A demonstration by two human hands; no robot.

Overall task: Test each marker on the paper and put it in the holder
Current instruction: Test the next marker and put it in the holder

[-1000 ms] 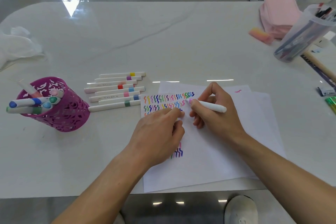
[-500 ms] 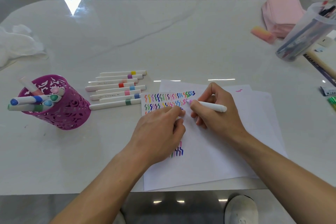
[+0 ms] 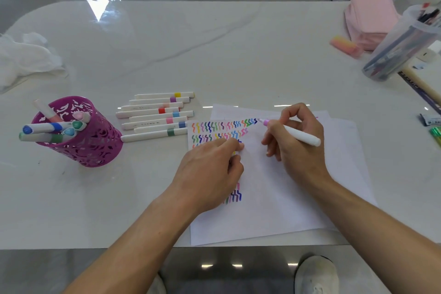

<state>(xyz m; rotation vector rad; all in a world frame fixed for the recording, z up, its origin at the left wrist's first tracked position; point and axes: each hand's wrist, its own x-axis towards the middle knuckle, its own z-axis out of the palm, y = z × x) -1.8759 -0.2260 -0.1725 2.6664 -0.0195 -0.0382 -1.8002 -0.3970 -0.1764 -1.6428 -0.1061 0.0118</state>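
The right hand (image 3: 298, 150) pinched a marker (image 3: 301, 138), tip at the top row on the paper (image 3: 274, 198), testing it. The left hand (image 3: 210, 174), fingers curled, pinned the paper steady; whether it held anything was hidden. Left of the paper lay more markers (image 3: 155, 117), then the holder (image 3: 90, 148).

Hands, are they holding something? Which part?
The right hand pinches a white marker just behind the purple band near its tip. The left hand rests on the paper; its curled fingers hide any hold.
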